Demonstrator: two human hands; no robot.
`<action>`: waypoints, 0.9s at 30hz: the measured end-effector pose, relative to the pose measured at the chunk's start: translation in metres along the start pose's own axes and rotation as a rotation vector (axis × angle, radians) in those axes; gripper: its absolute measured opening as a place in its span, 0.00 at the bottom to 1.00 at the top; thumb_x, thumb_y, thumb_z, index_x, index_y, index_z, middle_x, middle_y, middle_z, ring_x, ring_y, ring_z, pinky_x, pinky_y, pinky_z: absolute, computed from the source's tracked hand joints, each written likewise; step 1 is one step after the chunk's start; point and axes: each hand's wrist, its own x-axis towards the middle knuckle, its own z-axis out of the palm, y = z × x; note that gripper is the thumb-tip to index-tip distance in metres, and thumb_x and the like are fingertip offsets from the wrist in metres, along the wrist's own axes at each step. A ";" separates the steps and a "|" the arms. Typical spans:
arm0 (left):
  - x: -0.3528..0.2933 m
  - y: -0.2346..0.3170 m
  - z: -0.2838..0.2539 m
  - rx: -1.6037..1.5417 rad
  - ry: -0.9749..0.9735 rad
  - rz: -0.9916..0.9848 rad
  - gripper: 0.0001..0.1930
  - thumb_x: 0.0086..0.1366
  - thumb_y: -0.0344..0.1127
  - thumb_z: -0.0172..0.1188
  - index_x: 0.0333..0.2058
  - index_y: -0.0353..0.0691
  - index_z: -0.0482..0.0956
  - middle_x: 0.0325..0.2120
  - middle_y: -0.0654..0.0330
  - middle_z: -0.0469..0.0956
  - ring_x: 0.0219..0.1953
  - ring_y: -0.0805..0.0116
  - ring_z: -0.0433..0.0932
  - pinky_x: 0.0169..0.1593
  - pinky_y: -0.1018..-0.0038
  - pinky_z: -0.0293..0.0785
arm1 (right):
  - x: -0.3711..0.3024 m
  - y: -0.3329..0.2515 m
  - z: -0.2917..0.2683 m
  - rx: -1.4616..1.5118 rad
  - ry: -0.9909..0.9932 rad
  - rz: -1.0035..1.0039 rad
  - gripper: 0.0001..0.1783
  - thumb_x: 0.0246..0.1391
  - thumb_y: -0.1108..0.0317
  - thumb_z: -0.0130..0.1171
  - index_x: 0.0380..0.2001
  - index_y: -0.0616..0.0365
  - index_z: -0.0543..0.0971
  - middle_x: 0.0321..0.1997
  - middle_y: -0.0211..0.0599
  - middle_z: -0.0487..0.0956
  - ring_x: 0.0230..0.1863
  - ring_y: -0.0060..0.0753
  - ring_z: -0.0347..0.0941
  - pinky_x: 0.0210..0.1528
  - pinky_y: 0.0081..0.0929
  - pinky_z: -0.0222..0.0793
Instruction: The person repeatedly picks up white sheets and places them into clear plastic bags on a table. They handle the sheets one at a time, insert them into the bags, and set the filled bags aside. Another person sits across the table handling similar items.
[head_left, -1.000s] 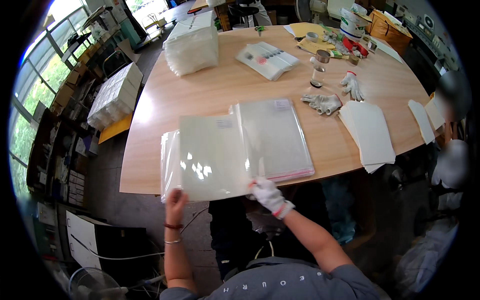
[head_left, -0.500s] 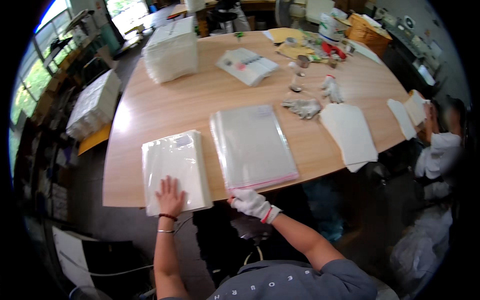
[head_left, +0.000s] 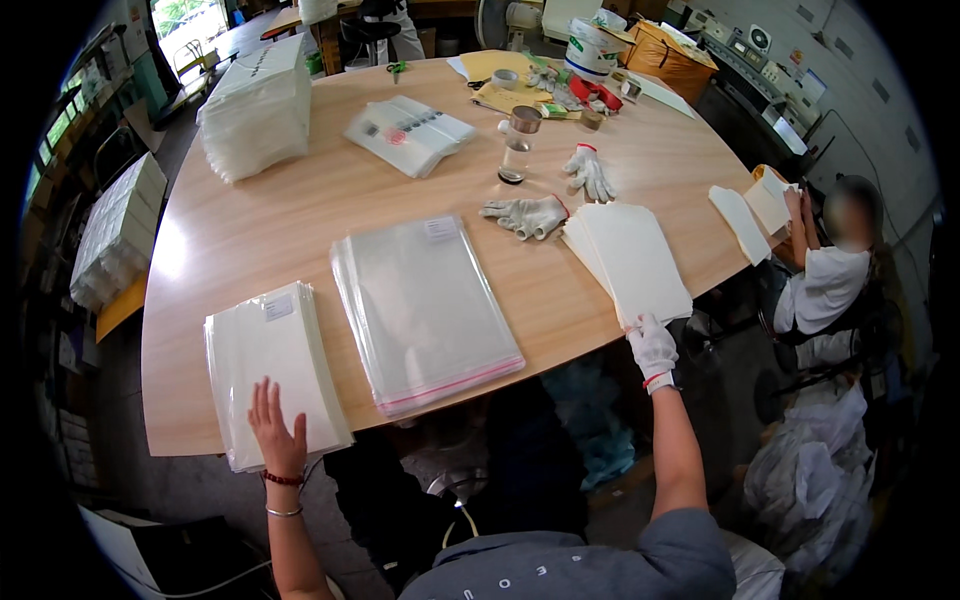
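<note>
My bare left hand (head_left: 277, 430) has its fingers spread over the lower part of a stack of white sheets in clear plastic bags (head_left: 265, 350). Whether the palm touches the top bag, I cannot tell. A white glove covers my right hand (head_left: 653, 348); its bent fingers are at the near edge of a fanned stack of white paper sheets (head_left: 630, 255), pinching that edge. Between the hands lies a pile of clear, flat plastic bags (head_left: 430, 310) with a pink strip along the near side.
Two loose gloves (head_left: 525, 215) and a glass jar (head_left: 515, 150) stand beyond the sheets. Farther back are a tall stack of plastic bags (head_left: 255, 115), a smaller bag pile (head_left: 410, 135) and a white bucket (head_left: 593, 50). Another person (head_left: 825, 270) sits at the right, handling paper.
My right hand has left the near edge of the clear bags and moved right to the paper stack. My left hand stays over the bagged stack. The whole view has turned right.
</note>
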 end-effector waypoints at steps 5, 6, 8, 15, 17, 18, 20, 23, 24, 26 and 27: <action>0.032 0.062 0.015 -0.382 -0.307 0.162 0.20 0.52 0.28 0.58 0.46 0.37 0.71 0.46 0.50 0.71 0.45 0.53 0.72 0.47 0.65 0.70 | 0.008 0.012 0.000 1.012 0.018 0.515 0.16 0.49 0.53 0.58 0.30 0.55 0.72 0.16 0.32 0.71 0.15 0.27 0.65 0.16 0.25 0.61; 0.040 0.077 0.025 -0.408 -0.269 0.248 0.19 0.52 0.28 0.57 0.45 0.38 0.72 0.47 0.51 0.71 0.43 0.54 0.73 0.45 0.65 0.71 | 0.012 0.016 -0.001 1.296 0.032 0.754 0.16 0.50 0.51 0.58 0.29 0.53 0.72 0.14 0.28 0.68 0.13 0.22 0.62 0.13 0.21 0.58; 0.053 0.106 0.045 -0.431 -0.224 0.348 0.19 0.51 0.27 0.57 0.45 0.39 0.72 0.48 0.50 0.69 0.41 0.53 0.73 0.43 0.64 0.72 | 0.029 0.029 -0.004 1.658 0.223 1.001 0.16 0.51 0.50 0.57 0.26 0.49 0.67 0.10 0.23 0.61 0.09 0.18 0.54 0.09 0.16 0.49; 0.064 0.148 0.107 0.125 -0.241 0.408 0.10 0.52 0.29 0.52 0.36 0.39 0.74 0.38 0.50 0.71 0.38 0.55 0.71 0.39 0.62 0.72 | 0.052 0.043 -0.021 1.447 0.199 0.781 0.04 0.54 0.65 0.50 0.31 0.50 0.68 0.19 0.26 0.67 0.11 0.17 0.57 0.09 0.16 0.52; 0.071 0.143 0.117 0.173 -0.221 0.435 0.06 0.53 0.29 0.50 0.30 0.38 0.74 0.32 0.54 0.71 0.36 0.58 0.71 0.38 0.62 0.72 | 0.027 0.027 -0.031 1.457 0.172 0.616 0.06 0.57 0.66 0.47 0.38 0.52 0.69 0.21 0.25 0.68 0.12 0.15 0.58 0.11 0.15 0.52; 0.075 0.140 0.120 0.108 -0.088 0.462 0.03 0.52 0.27 0.50 0.25 0.38 0.72 0.28 0.56 0.70 0.35 0.58 0.71 0.36 0.63 0.72 | 0.010 0.018 -0.039 1.446 0.138 0.599 0.07 0.58 0.65 0.46 0.39 0.51 0.69 0.21 0.24 0.68 0.12 0.13 0.58 0.12 0.15 0.52; 0.082 0.134 0.126 0.054 -0.152 0.393 0.03 0.51 0.27 0.50 0.25 0.38 0.72 0.28 0.54 0.70 0.35 0.58 0.72 0.36 0.64 0.72 | -0.033 -0.003 -0.056 1.415 0.009 0.577 0.08 0.59 0.65 0.44 0.40 0.52 0.68 0.18 0.23 0.67 0.11 0.13 0.57 0.11 0.14 0.52; 0.092 0.127 0.132 -0.031 -0.213 0.297 0.03 0.52 0.26 0.49 0.26 0.38 0.72 0.28 0.53 0.72 0.35 0.57 0.72 0.37 0.65 0.72 | -0.101 -0.027 -0.081 1.445 -0.276 0.440 0.15 0.55 0.63 0.47 0.43 0.58 0.69 0.22 0.27 0.71 0.15 0.17 0.63 0.15 0.17 0.60; 0.094 0.126 0.134 -0.042 -0.222 0.273 0.03 0.52 0.26 0.50 0.26 0.38 0.72 0.28 0.53 0.72 0.36 0.57 0.72 0.37 0.65 0.72 | -0.121 -0.039 -0.080 1.514 -0.275 0.340 0.17 0.53 0.62 0.50 0.44 0.61 0.71 0.32 0.31 0.75 0.28 0.22 0.71 0.31 0.21 0.68; 0.097 0.121 0.137 -0.076 -0.198 0.260 0.04 0.53 0.27 0.51 0.28 0.38 0.73 0.29 0.53 0.73 0.38 0.57 0.73 0.38 0.66 0.72 | -0.150 -0.050 -0.083 1.545 -0.574 0.428 0.18 0.50 0.63 0.54 0.41 0.63 0.73 0.38 0.33 0.76 0.38 0.26 0.72 0.42 0.23 0.68; 0.096 0.118 0.137 -0.100 -0.209 0.273 0.05 0.53 0.27 0.51 0.29 0.38 0.73 0.30 0.53 0.73 0.38 0.57 0.72 0.38 0.66 0.72 | -0.161 -0.055 -0.083 1.596 -0.702 0.526 0.17 0.50 0.64 0.54 0.42 0.63 0.73 0.37 0.34 0.76 0.39 0.26 0.72 0.43 0.24 0.68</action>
